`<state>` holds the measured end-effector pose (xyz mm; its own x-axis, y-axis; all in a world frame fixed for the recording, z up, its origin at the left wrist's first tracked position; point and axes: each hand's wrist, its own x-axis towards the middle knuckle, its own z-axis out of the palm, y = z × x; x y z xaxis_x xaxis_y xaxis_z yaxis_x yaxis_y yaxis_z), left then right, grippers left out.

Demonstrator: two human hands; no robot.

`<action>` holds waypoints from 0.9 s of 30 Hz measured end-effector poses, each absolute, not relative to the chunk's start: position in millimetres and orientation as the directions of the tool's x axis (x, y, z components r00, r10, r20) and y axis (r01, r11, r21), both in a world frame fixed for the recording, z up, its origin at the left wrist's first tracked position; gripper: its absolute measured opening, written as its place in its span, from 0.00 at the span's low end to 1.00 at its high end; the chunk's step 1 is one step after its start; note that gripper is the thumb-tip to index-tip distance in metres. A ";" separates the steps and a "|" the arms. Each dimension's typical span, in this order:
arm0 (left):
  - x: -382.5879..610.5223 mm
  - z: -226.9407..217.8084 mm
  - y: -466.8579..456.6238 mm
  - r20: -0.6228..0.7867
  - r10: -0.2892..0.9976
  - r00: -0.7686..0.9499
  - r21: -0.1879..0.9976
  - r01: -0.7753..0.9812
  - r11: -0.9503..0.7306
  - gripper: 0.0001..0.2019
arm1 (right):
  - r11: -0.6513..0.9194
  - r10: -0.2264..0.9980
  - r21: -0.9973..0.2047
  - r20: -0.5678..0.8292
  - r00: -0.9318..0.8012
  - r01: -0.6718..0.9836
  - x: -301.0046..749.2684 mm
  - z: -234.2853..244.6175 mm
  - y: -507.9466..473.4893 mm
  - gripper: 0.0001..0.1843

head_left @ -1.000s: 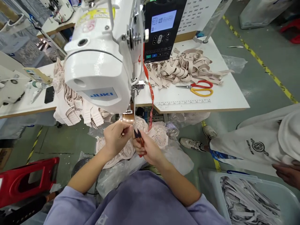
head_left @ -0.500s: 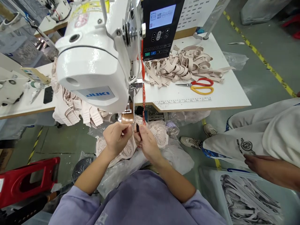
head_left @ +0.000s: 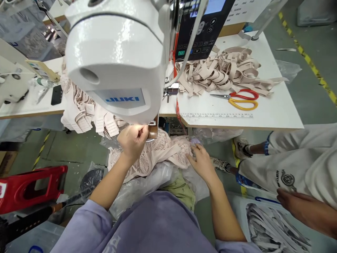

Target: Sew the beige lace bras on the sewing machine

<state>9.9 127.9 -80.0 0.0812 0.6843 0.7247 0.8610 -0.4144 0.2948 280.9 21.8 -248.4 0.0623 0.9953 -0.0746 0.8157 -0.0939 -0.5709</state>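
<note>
A beige lace bra (head_left: 146, 160) lies across my lap, on top of clear plastic. My left hand (head_left: 133, 140) is closed in a pinch at the front of the white sewing machine (head_left: 113, 66), just under its head and beside the brown cylinder-shaped bed (head_left: 152, 131). Whatever its fingertips hold is hidden. At the right end of the bra, my right hand (head_left: 202, 163) has its fingers apart, with the fingertips on the lace.
Beige straps (head_left: 218, 72) and red-and-yellow scissors (head_left: 243, 98) lie on the white table (head_left: 279, 112). More labelled beige pieces (head_left: 79, 116) hang left of the machine. Another person's hand (head_left: 305, 207) is at the right, above a bin of grey straps (head_left: 276, 228). A red stool (head_left: 31, 189) stands left.
My right hand has let go of the small dark tool and moved right to the bra's end. My left hand has risen slightly toward the machine. The view has moved closer to the machine.
</note>
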 end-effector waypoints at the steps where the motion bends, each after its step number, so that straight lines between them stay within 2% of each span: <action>1: 9.7 -79.8 127.8 0.718 0.691 0.087 0.285 0.868 -0.406 0.16 | -0.081 0.996 -0.584 -0.070 0.050 0.808 278.2 -250.0 20.9 0.29; 9: 8.4 -79.1 128.2 0.711 0.695 0.109 0.243 0.889 -0.388 0.17 | -0.059 0.998 -0.663 -0.061 0.024 0.746 270.7 -252.8 27.6 0.29; 15: 9.9 -76.0 127.3 0.641 0.761 0.101 0.244 0.913 -0.326 0.22 | -0.132 0.985 -0.685 -0.169 0.020 0.716 270.4 -244.7 26.2 0.28; 20: 10.9 -73.0 126.7 0.611 0.784 0.105 0.240 0.920 -0.310 0.24 | -0.140 0.983 -0.760 -0.182 -0.001 0.635 263.7 -226.9 32.0 0.26; 22: 11.3 -72.4 126.4 0.601 0.793 0.100 0.241 0.923 -0.299 0.24 | -0.119 0.989 -0.816 -0.145 -0.002 0.565 253.9 -206.1 40.5 0.23; 24: 11.6 -71.7 126.2 0.600 0.795 0.087 0.247 0.925 -0.287 0.24 | -0.045 0.999 -0.873 -0.048 0.005 0.486 239.2 -175.8 52.9 0.18; 27: 11.3 -70.5 126.6 0.571 0.817 0.084 0.259 0.925 -0.276 0.24 | 0.196 0.975 -0.901 0.220 0.016 0.386 211.7 -124.4 76.6 0.12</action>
